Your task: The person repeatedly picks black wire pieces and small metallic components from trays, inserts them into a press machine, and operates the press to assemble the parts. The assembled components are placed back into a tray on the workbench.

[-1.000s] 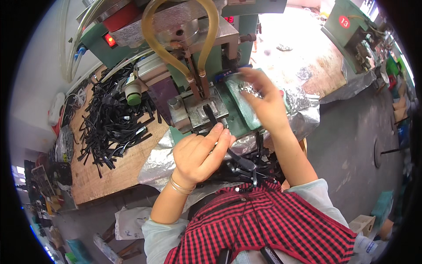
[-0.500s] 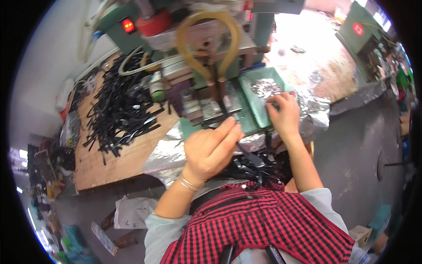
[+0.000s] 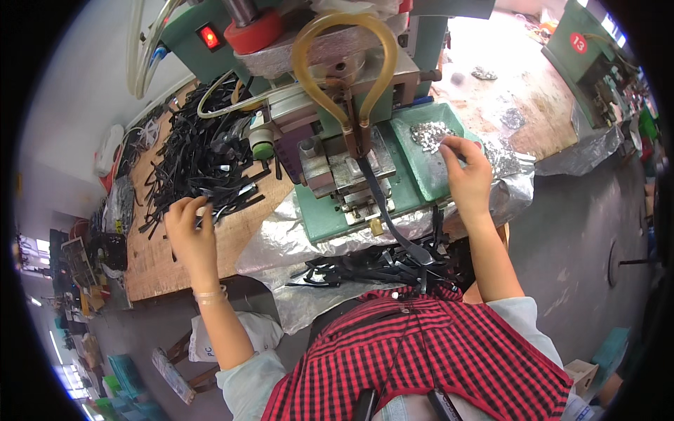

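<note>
My left hand (image 3: 191, 235) is at the near edge of a heap of black straps (image 3: 210, 154), its fingers loosely curled and apart, with no strap visibly in it. My right hand (image 3: 469, 175) is over the right side of a green tray (image 3: 430, 184) with small shiny metal pieces (image 3: 430, 135). Its thumb and forefinger come together in a pinch; anything between them is too small to make out. Between the hands, a black strap (image 3: 382, 203) runs from under the copper-coloured electrodes (image 3: 357, 140) of a bench machine down toward me, touched by neither hand.
More black straps (image 3: 386, 266) lie on plastic sheeting at the table's front edge, close to my checked apron (image 3: 414, 344). A looped yellowish hose (image 3: 382, 49) rises from the electrodes. Another green machine (image 3: 572, 59) stands at the far right.
My left hand has let go of the black strap at the machine and moved left to the strap heap. My right hand stays by the tray, slightly further right, fingers pinched.
</note>
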A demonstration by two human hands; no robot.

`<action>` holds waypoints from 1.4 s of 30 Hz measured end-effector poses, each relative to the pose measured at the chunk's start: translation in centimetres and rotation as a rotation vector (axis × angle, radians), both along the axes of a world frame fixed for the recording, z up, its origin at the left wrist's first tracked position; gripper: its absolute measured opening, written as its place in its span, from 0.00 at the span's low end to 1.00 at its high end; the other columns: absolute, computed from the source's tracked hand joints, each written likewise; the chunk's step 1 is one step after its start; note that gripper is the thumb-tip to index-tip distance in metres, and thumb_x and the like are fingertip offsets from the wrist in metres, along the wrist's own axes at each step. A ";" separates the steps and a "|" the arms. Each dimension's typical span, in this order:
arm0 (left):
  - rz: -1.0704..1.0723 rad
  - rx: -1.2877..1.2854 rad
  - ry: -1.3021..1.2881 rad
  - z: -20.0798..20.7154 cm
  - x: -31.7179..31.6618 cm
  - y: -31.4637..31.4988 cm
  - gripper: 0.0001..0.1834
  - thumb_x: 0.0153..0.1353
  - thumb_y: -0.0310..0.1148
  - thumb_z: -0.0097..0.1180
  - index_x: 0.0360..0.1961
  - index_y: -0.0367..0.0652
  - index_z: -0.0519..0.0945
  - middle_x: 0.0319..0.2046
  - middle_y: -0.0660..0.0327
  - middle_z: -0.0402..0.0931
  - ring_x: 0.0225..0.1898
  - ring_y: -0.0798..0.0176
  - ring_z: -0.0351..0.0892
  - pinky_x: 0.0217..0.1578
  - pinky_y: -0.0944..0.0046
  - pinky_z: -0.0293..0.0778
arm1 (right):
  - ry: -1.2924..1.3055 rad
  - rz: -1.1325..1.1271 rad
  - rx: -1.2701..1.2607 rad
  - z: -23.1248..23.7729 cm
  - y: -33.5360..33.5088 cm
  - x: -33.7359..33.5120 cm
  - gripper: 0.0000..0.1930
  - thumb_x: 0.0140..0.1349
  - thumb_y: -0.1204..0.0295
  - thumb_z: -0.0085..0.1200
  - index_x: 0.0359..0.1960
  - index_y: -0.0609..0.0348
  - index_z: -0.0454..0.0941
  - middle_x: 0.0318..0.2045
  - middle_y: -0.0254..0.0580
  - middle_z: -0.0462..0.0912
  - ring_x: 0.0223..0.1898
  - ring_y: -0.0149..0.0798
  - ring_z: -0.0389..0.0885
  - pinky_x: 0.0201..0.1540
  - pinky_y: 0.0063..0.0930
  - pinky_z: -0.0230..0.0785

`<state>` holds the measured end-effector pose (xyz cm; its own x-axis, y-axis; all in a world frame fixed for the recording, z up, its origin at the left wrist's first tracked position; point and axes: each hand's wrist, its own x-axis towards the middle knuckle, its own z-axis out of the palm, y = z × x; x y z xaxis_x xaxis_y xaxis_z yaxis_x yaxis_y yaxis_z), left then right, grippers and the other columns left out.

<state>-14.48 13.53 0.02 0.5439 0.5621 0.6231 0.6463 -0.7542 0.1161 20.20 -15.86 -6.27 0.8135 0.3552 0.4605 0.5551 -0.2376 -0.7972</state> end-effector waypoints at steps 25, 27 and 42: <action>-0.209 -0.871 -0.706 -12.2 7.1 0.2 0.06 0.74 0.27 0.61 0.46 0.35 0.80 0.33 0.67 0.80 0.32 0.75 0.81 0.31 0.74 0.74 | -0.242 0.328 0.141 6.2 3.2 -4.1 0.09 0.58 0.81 0.63 0.40 0.58 0.89 0.37 0.45 0.86 0.41 0.49 0.84 0.47 0.39 0.75; -0.222 -0.850 -0.778 -12.0 7.6 -0.5 0.06 0.74 0.28 0.60 0.45 0.35 0.80 0.34 0.66 0.81 0.33 0.75 0.82 0.32 0.74 0.75 | -0.116 0.360 0.253 5.5 6.0 -4.5 0.12 0.58 0.81 0.64 0.45 0.61 0.86 0.41 0.45 0.87 0.42 0.44 0.85 0.49 0.36 0.76; -0.797 0.102 -0.329 3.4 8.5 -13.1 0.16 0.59 0.18 0.66 0.48 0.39 0.83 0.48 0.48 0.89 0.25 0.61 0.79 0.27 0.66 0.72 | 0.598 0.560 0.436 9.5 5.4 -9.2 0.30 0.60 0.81 0.62 0.65 0.67 0.69 0.59 0.45 0.81 0.59 0.38 0.79 0.67 0.33 0.67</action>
